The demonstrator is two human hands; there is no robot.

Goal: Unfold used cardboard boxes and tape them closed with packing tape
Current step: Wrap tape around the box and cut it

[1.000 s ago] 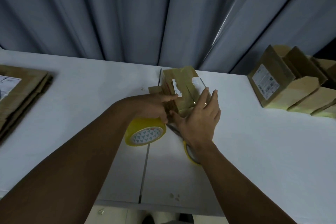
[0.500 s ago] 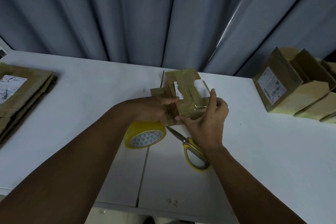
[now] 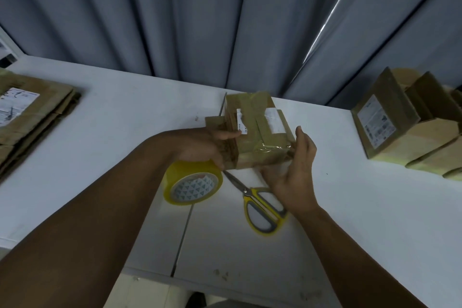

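Note:
A small brown cardboard box [image 3: 260,130] with white labels and shiny tape across its top is held just above the white table [image 3: 125,117]. My left hand [image 3: 207,144] grips its left side, thumb on top near a label. My right hand [image 3: 297,165] cups the box's right and near side with straight fingers. A yellow roll of packing tape [image 3: 192,184] lies on the table under my left hand. Yellow-handled scissors [image 3: 260,204] lie shut on the table below the box.
A stack of flattened cardboard boxes [image 3: 27,112] lies at the table's left edge. Several assembled taped boxes [image 3: 405,127] stand at the right. Grey curtains [image 3: 225,20] hang behind the table. A seam [image 3: 185,222] divides the tabletop.
My right hand has slid from the top of the box round to its right and near side. The box has lifted slightly, and the scissors have come into full view.

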